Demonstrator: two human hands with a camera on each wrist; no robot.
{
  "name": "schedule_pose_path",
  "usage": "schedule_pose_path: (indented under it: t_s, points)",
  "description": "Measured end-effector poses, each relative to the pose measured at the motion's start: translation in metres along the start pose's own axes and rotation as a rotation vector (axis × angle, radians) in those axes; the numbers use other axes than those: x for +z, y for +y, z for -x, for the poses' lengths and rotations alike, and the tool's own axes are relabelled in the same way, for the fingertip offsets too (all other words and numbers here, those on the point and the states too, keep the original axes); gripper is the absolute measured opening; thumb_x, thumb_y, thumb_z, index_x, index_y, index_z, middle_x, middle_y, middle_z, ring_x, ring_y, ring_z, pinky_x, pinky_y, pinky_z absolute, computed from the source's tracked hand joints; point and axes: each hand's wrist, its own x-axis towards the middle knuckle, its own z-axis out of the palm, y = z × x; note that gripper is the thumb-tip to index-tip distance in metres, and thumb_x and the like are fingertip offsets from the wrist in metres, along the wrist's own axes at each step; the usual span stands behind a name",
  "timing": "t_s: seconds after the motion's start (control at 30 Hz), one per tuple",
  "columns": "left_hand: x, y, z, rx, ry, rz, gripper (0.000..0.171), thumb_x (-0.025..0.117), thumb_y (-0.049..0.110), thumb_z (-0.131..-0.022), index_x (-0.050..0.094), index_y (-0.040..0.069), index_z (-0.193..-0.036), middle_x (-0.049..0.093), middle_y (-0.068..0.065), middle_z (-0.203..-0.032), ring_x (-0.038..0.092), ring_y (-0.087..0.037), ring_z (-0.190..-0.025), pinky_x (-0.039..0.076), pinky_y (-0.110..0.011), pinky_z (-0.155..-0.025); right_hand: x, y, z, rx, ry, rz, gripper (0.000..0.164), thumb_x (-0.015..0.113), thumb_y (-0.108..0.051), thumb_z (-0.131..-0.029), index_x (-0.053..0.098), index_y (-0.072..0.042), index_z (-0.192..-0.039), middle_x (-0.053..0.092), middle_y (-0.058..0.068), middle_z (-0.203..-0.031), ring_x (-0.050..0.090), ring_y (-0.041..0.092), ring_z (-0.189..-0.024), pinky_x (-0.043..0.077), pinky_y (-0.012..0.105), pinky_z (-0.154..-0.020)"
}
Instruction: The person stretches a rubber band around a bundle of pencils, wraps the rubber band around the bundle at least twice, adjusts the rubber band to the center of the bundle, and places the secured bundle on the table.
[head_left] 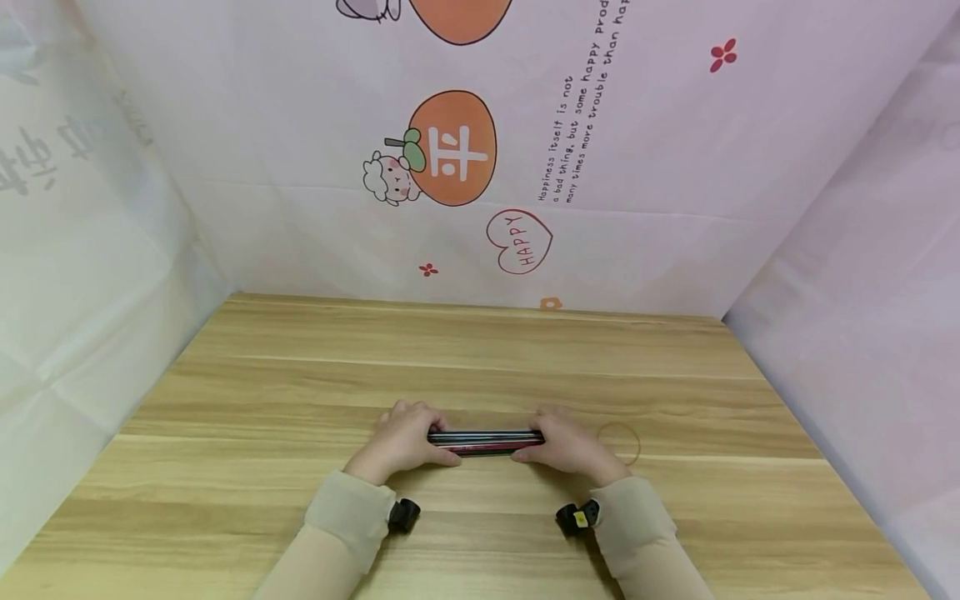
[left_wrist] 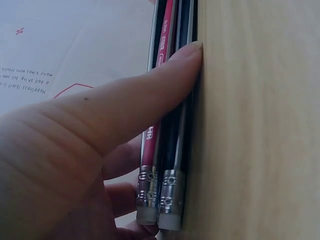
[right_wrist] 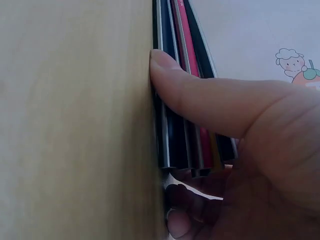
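Observation:
A bundle of several pencils (head_left: pixel 487 442) lies crosswise on the wooden table, dark ones with a red one among them. My left hand (head_left: pixel 405 435) grips its left end, thumb on the near side and fingers behind. In the left wrist view, the white erasers and metal bands of two pencils (left_wrist: pixel 155 150) show below the thumb. My right hand (head_left: pixel 566 443) holds the other end the same way. The right wrist view has the flat ends of the pencils (right_wrist: pixel 192 167) under the thumb, fingers curled beyond them. Some pencils are hidden behind others.
A thin tan rubber band (head_left: pixel 619 443) lies on the table (head_left: pixel 480 358) just right of my right hand. White printed sheeting (head_left: pixel 637 167) stands behind the table and along both sides. A small black device sits at each wrist.

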Motion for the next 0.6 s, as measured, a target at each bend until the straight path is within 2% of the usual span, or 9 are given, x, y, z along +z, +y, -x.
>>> schedule_pose_path:
  t_s: [0.2,0.37,0.6]
  points:
    - [0.0004,0.0002,-0.0006,0.026,-0.01,-0.012,0.034,0.086,0.046,-0.071,0.07,0.022,-0.088,0.065,0.007,-0.099,0.046,-0.02,-0.094,0.038,-0.045,-0.087,-0.0003,0.0017,-0.0005,-0.023,-0.011,-0.019,0.025,0.077,-0.03,-0.086,0.069,-0.007,-0.091,0.057,0.004,-0.095,0.044,0.019,-0.092,0.044,0.035,-0.08]
    - [-0.0007,0.0017,-0.0003,0.042,-0.036,-0.019,0.036,0.087,0.044,-0.071,0.073,0.018,-0.093,0.066,0.006,-0.101,0.046,-0.018,-0.093,0.037,-0.042,-0.085,-0.0028,0.0033,0.0,-0.051,-0.021,-0.019,0.024,0.075,-0.031,-0.088,0.066,-0.009,-0.087,0.056,0.004,-0.091,0.043,0.018,-0.088,0.042,0.032,-0.075]
    - [-0.0034,0.0043,0.002,0.093,-0.087,-0.053,0.035,0.081,0.045,-0.079,0.074,0.016,-0.096,0.068,0.001,-0.108,0.046,-0.018,-0.092,0.038,-0.039,-0.083,-0.0082,0.005,0.0006,-0.069,-0.068,-0.129,0.023,0.071,-0.029,-0.092,0.064,-0.01,-0.082,0.052,-0.003,-0.073,0.043,0.011,-0.065,0.039,0.022,-0.057]
